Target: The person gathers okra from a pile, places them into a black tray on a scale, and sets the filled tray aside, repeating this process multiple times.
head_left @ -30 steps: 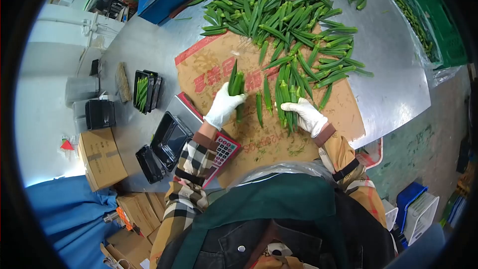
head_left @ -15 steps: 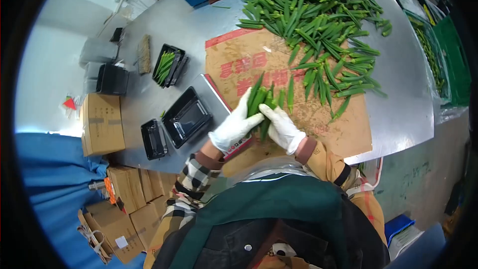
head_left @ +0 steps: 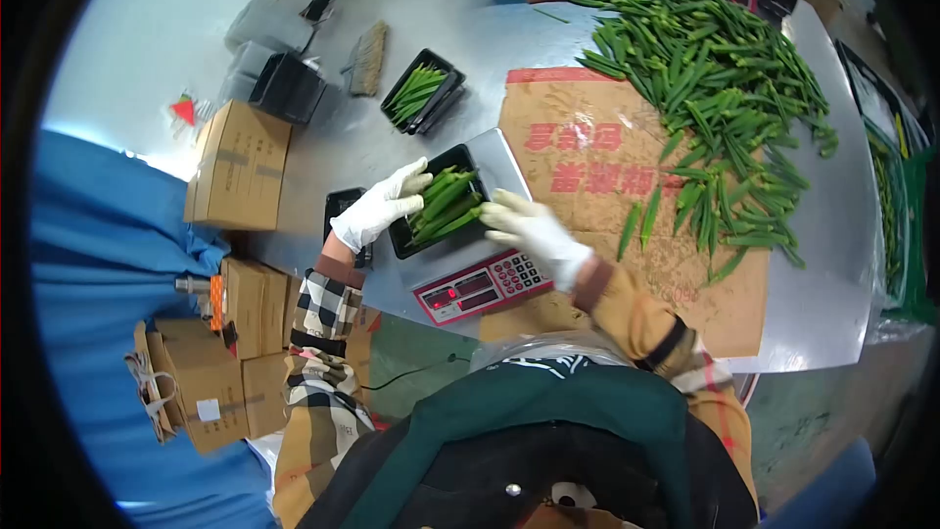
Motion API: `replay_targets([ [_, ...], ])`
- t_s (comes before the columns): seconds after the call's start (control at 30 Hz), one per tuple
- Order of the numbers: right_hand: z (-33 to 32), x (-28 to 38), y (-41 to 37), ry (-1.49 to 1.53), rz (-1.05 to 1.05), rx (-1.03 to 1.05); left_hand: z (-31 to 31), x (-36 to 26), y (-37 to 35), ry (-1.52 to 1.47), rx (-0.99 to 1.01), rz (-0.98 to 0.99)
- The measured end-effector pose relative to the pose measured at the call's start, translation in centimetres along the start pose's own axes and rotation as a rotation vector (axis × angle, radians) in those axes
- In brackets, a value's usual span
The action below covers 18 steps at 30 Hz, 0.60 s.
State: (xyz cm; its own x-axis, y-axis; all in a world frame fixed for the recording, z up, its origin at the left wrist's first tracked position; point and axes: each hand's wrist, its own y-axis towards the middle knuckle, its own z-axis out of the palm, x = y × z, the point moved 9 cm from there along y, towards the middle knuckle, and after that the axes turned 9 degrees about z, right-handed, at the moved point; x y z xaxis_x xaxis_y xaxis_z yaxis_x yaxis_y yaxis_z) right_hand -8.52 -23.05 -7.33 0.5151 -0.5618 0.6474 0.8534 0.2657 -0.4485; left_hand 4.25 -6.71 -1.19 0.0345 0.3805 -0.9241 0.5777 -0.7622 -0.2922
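both hands point(head_left: 380, 208) at okra tray point(head_left: 446, 206)

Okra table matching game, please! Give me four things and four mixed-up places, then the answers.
Things:
1. nearer black plastic tray of green okra
2. big pile of loose green okra pods
3. brown cardboard box
4. red button panel

Places:
A. farthest left, beside the blue sheet
B. front of the silver weighing scale
C. on top of the scale
D. right part of the metal table

Pairs: 1-C, 2-D, 3-A, 4-B.
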Motion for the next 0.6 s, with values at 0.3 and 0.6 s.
replay_targets([
  [0.3,-24.3,-2.9,-13.2,-1.081,-0.377,-1.337,-8.4,7.4,-8.4,-0.106,-0.786,-0.076],
  [0.6,-28.0,-5.0,-11.3,-0.827,-0.144,-1.292,-3.8,8.5,-7.2,0.366,-0.800,0.181],
])
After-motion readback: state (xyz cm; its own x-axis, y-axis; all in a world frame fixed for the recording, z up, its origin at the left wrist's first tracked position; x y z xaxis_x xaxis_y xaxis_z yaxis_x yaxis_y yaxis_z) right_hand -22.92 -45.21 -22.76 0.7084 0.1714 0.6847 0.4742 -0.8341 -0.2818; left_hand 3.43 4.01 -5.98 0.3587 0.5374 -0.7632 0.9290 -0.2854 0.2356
